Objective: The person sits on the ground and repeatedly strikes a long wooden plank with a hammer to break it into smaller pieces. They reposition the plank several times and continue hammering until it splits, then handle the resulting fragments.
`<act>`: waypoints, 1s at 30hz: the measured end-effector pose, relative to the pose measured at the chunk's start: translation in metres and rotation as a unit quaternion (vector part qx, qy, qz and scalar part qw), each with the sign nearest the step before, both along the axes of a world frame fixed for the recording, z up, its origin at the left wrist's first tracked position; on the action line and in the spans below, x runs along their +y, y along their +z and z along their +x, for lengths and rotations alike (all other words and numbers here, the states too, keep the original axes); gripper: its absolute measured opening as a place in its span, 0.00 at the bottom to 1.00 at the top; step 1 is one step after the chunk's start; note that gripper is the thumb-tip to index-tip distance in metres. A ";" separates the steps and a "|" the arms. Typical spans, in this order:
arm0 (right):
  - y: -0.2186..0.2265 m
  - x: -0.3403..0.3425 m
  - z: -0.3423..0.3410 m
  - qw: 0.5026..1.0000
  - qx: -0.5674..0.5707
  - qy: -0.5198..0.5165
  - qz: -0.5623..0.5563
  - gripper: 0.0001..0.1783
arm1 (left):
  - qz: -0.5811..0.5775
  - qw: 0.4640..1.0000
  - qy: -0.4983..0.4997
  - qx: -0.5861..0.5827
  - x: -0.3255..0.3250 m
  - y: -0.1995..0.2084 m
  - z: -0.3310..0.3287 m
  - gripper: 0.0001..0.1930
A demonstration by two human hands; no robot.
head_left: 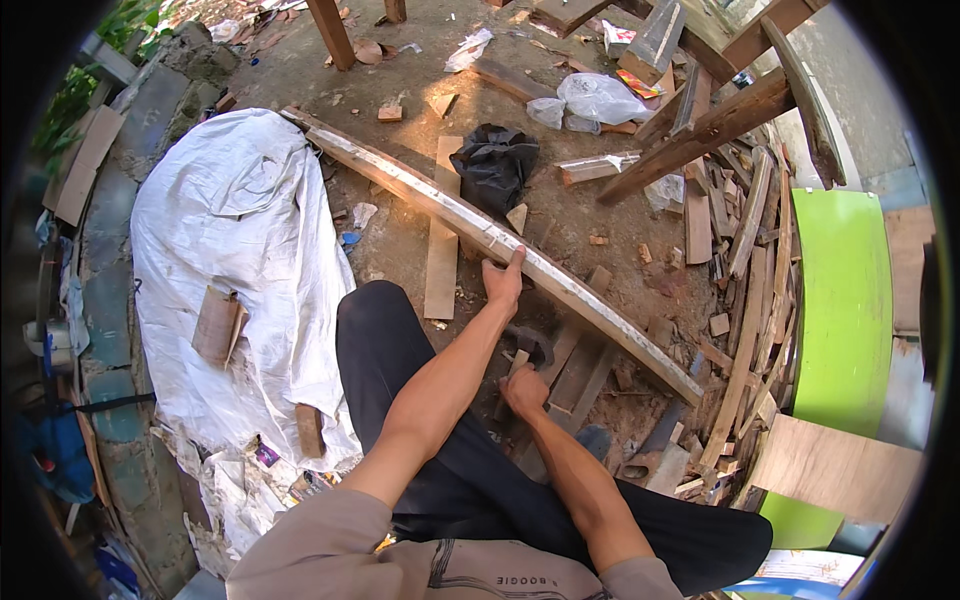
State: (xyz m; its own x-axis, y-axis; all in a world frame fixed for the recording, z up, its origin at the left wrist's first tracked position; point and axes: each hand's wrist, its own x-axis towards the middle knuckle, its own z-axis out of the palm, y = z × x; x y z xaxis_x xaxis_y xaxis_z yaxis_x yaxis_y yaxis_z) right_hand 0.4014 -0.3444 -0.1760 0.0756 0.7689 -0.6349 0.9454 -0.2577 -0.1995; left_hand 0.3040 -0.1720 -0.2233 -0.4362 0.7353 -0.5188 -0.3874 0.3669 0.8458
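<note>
A long wooden beam [470, 220] with a whitish, worn top face slants from the far left down to the near right. My left hand [503, 278] grips it around its middle, thumb on top. Just below, my right hand [525, 390] is closed round the short handle of what looks like a hammer [535, 345], its dark curved head pointing away from me. The hammer is apart from the beam. Beneath my right hand lie several wooden boards [580, 370], partly hidden by my forearm and leg.
A white tarp [230, 220] covers a heap at left, with a bent brown piece [218, 325] on it. Ahead are a black plastic bag [495, 165] and clear plastic [600, 98]. Wood scraps [750, 300] and a green panel [842, 300] line the right, below a wooden frame [710, 130].
</note>
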 end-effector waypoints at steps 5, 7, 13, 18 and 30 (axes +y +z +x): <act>0.028 0.005 -0.003 0.997 0.045 -0.053 -0.018 0.38 | 0.069 0.998 -0.012 0.004 0.012 0.022 0.035 0.32; 0.029 0.009 0.004 0.995 0.055 -0.080 -0.030 0.40 | 0.090 0.996 -0.026 -0.009 0.016 0.045 0.050 0.33; 0.054 0.047 0.025 0.932 0.200 -0.204 -0.221 0.31 | 0.218 0.975 0.018 -0.035 0.034 0.096 0.050 0.36; 0.121 0.059 0.066 0.982 0.107 0.031 -0.152 0.25 | 0.229 0.973 0.013 0.023 0.046 0.104 0.019 0.32; 0.251 0.076 0.118 0.967 -0.022 0.246 -0.054 0.14 | 0.082 0.996 -0.029 -0.002 -0.008 0.013 -0.039 0.38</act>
State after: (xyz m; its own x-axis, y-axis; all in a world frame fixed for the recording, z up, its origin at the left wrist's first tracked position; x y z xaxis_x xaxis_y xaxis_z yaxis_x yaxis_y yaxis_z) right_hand 0.5192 -0.2681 0.0752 -0.2548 0.6483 -0.7174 0.9657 0.2096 -0.1536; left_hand 0.2654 -0.1798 -0.2101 -0.3887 0.8346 -0.3904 -0.3728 0.2451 0.8950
